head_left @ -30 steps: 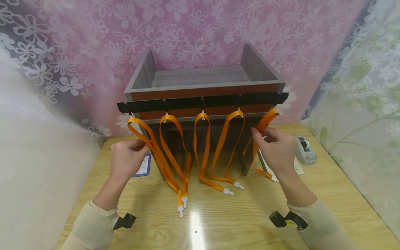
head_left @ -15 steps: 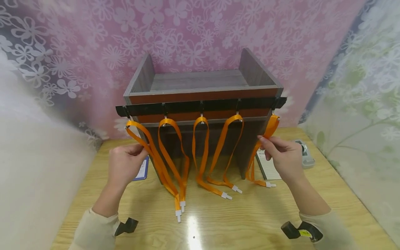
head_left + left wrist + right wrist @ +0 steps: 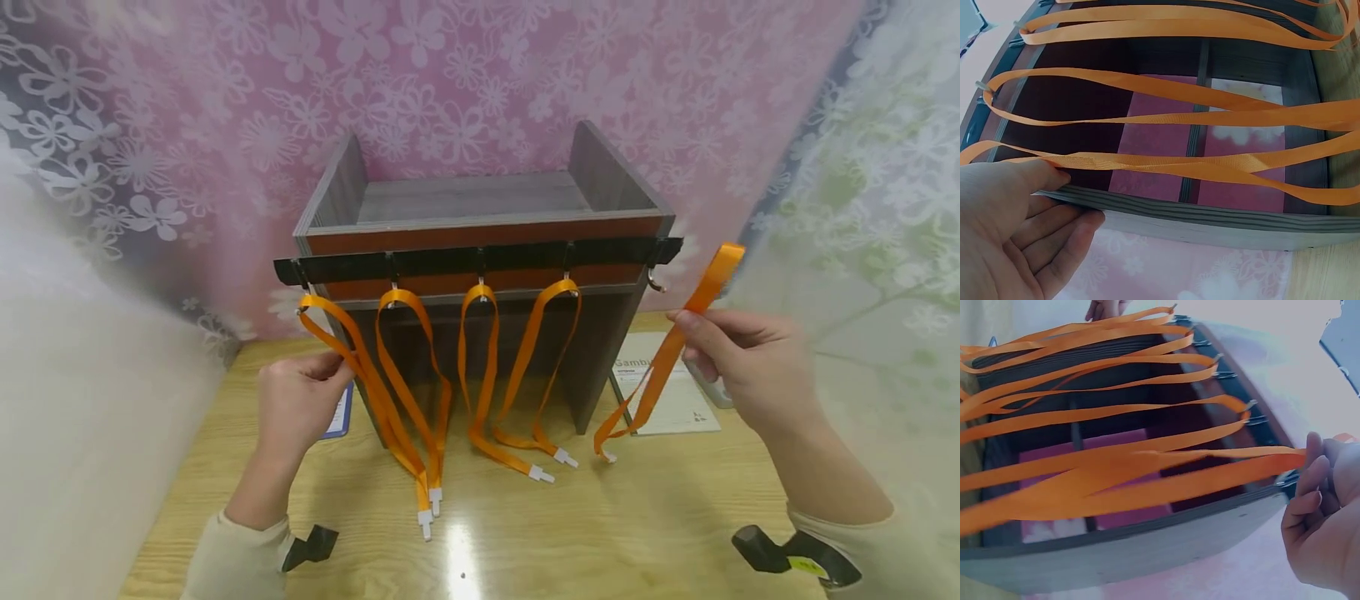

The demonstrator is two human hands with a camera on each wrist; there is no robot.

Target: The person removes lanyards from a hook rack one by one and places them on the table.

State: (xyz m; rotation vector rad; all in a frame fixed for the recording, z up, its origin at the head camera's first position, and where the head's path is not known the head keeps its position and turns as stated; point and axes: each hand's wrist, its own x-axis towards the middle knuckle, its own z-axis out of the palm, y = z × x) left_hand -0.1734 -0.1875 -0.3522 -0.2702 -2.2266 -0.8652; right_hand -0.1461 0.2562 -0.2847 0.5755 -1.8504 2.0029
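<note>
An orange lanyard (image 3: 663, 362) is pinched between the thumb and fingers of my right hand (image 3: 765, 367), to the right of the stand. Its upper loop sticks up above the fingers, apart from the metal hook (image 3: 656, 282) at the rail's right end. Several more orange lanyards hang from the other hooks of the black rail (image 3: 450, 263), their white clips (image 3: 426, 525) on the table. My left hand (image 3: 296, 400) grips the front edge of the left side panel (image 3: 1147, 206) of the grey wooden stand (image 3: 622, 179). Beside its thumb runs the leftmost lanyard (image 3: 382, 408).
A blue-edged card (image 3: 341, 414) lies behind my left hand. To the right of the stand is a pale notebook (image 3: 671, 408), with a grey tape dispenser (image 3: 720, 392) partly hidden by my right hand. Flowered curtains surround the wooden table (image 3: 360, 550).
My right hand has moved right, and its lanyard has come off the right-end hook. The left hand keeps its place on the stand. The view has shifted slightly.
</note>
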